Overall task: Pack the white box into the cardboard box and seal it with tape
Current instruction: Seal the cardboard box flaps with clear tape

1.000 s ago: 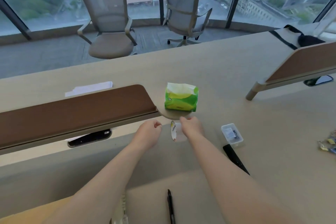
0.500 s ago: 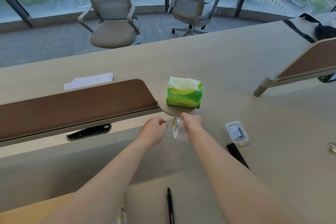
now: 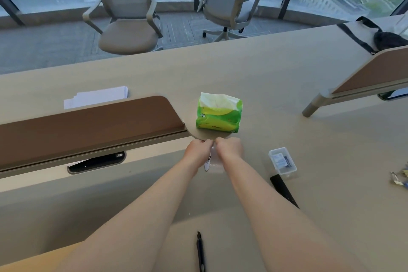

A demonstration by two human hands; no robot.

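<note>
From the head camera, both bare forearms reach forward over the beige desk [image 3: 276, 86], and the hands meet just in front of the rounded end of the brown divider panel [image 3: 88, 121]. The tape roll [image 3: 212, 162], clear with a white printed core, stands on edge between them, above the desk surface. The left hand [image 3: 197, 153] has its fingers curled inward and pinches the top of the roll. The right hand [image 3: 230, 149] is likewise curled, its fingertips gripping the roll's upper edge, so the two sets of fingertips almost touch.

Just beyond the hands sits a green tissue pack [image 3: 219, 115], upright on the divider's foot. To the right lie a small clear plastic case [image 3: 282, 161] and, touching its near end, a flat black object [image 3: 283, 190]. A black pen [image 3: 200, 252] lies on a tan surface near the bottom edge. White papers [image 3: 97, 97] rest behind the divider.
</note>
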